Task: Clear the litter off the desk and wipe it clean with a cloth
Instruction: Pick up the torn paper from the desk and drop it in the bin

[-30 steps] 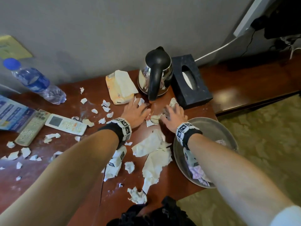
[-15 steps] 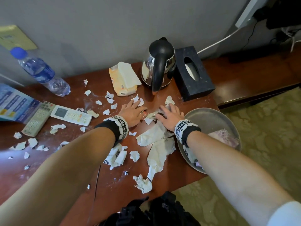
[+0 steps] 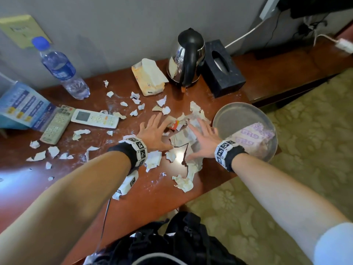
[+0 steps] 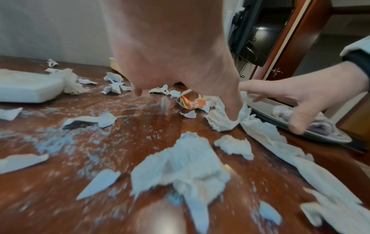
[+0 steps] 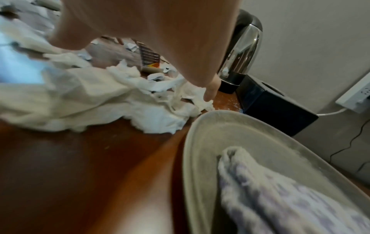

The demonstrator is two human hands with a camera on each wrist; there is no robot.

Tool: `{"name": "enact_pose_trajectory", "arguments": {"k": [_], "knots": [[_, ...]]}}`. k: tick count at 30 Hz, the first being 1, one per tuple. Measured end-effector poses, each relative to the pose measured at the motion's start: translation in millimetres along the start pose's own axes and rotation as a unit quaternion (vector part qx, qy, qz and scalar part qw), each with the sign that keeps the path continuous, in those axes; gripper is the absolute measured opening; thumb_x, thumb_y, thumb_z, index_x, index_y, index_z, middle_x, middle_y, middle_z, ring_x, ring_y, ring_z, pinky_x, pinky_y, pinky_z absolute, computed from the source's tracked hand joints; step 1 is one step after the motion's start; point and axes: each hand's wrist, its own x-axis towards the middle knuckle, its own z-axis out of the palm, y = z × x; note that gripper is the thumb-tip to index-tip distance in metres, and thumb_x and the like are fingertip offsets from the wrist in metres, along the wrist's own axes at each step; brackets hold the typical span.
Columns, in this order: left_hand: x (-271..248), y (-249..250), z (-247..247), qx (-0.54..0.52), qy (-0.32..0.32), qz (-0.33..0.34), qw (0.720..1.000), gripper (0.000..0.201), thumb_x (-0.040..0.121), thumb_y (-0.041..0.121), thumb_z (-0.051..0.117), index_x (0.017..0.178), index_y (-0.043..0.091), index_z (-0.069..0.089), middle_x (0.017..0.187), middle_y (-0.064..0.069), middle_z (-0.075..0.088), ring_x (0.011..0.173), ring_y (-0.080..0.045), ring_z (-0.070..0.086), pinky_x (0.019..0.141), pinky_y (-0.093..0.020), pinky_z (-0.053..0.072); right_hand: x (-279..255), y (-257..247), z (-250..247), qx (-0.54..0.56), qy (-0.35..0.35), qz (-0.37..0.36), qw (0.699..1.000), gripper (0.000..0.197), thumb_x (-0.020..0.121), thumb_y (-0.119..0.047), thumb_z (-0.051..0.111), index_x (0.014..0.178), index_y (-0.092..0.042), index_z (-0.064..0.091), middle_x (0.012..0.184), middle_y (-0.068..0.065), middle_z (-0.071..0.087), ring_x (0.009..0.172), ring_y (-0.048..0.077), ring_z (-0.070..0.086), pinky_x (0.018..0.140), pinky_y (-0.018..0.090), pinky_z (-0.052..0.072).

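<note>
1. The left hand (image 3: 152,133) lies flat with fingers spread on the desk (image 3: 158,196), palm down, grasping nothing; in the left-wrist view its fingertips (image 4: 234,115) press into crumpled tissue.
2. The right hand (image 3: 203,139) is likewise spread and released, resting on a heap of torn tissue (image 3: 188,138) between the two hands; a small orange wrapper (image 3: 174,126) sits at the heap's far side.
3. More tissue trails from the heap toward the near desk edge, ending in a crumpled wad (image 3: 183,182) close to that edge.
4. Small paper scraps (image 3: 137,101) scatter across the middle and left of the desk, with white dust smeared on the wood around them.
5. A round metal tray (image 3: 229,113) overhangs the right desk edge, just beside the right hand; a folded lilac-patterned cloth (image 3: 252,137) lies in it.
6. Along the far side stand a kettle (image 3: 188,58), a black tissue box (image 3: 222,70) to its right, and an open tissue pack (image 3: 150,77) to its left.
7. At far left a water bottle (image 3: 61,69) leans near the wall; nearer lie a leaflet (image 3: 23,106) and two remotes (image 3: 94,118) side by side.
8. Bare wood lies under the forearms at the near side of the desk.
9. A black bag (image 3: 172,241) sits at the near desk edge.
</note>
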Motion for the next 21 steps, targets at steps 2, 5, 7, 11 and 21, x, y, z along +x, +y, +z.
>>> {"name": "enact_pose_trajectory", "arguments": {"k": [2, 5, 7, 11, 21], "knots": [[-11.0, -1.9, 6.5, 0.017, -0.010, 0.010, 1.000, 0.106, 0.075, 0.071, 0.065, 0.155, 0.038, 0.003, 0.163, -0.003, -0.020, 0.151, -0.027, -0.015, 0.117, -0.063, 0.004, -10.9, -5.1, 20.5, -0.014, -0.013, -0.003, 1.000, 0.136, 0.055, -0.090, 0.059, 0.148, -0.037, -0.025, 0.152, 0.003, -0.041, 0.143, 0.027, -0.030, 0.114, 0.059, -0.007], [-26.5, -6.5, 20.4, 0.057, -0.030, 0.024, 0.998, 0.109, 0.074, 0.075, 0.064, 0.155, 0.041, -0.001, 0.162, -0.005, -0.023, 0.150, -0.029, -0.017, 0.116, -0.066, 0.004, -27.9, -16.9, 49.2, -0.027, -0.018, -0.007, 0.999, 0.141, 0.049, -0.093, 0.060, 0.147, -0.038, -0.026, 0.150, 0.002, -0.044, 0.141, 0.027, -0.034, 0.112, 0.058, -0.011], [-35.1, -9.8, 29.3, 0.080, -0.039, 0.034, 0.995, 0.110, 0.073, 0.074, 0.065, 0.154, 0.042, -0.002, 0.162, -0.006, -0.023, 0.150, -0.031, -0.017, 0.116, -0.066, 0.005, -35.7, -24.5, 64.7, -0.039, -0.025, -0.006, 0.999, 0.142, 0.049, -0.091, 0.061, 0.148, -0.036, -0.025, 0.150, 0.004, -0.043, 0.141, 0.028, -0.035, 0.112, 0.059, -0.011], [-45.8, -15.8, 36.4, 0.105, -0.061, 0.047, 0.991, 0.105, 0.078, 0.068, 0.065, 0.154, 0.044, -0.003, 0.161, -0.007, -0.025, 0.149, -0.032, -0.019, 0.116, -0.066, 0.001, -38.6, -35.8, 78.6, -0.046, -0.028, 0.021, 0.998, 0.132, 0.057, -0.091, 0.054, 0.152, -0.032, -0.018, 0.154, 0.007, -0.036, 0.143, 0.031, -0.031, 0.113, 0.062, -0.006], [-24.8, -20.0, 18.1, 0.113, 0.033, 0.005, 0.993, 0.094, 0.085, 0.063, 0.061, 0.155, 0.041, 0.003, 0.161, -0.011, -0.024, 0.149, -0.034, -0.018, 0.117, -0.064, 0.004, 6.4, -48.2, 46.1, -0.062, 0.088, 0.024, 0.994, 0.088, 0.087, -0.071, 0.043, 0.154, -0.029, 0.003, 0.161, 0.015, -0.010, 0.148, 0.033, -0.010, 0.113, 0.062, 0.010]]}}
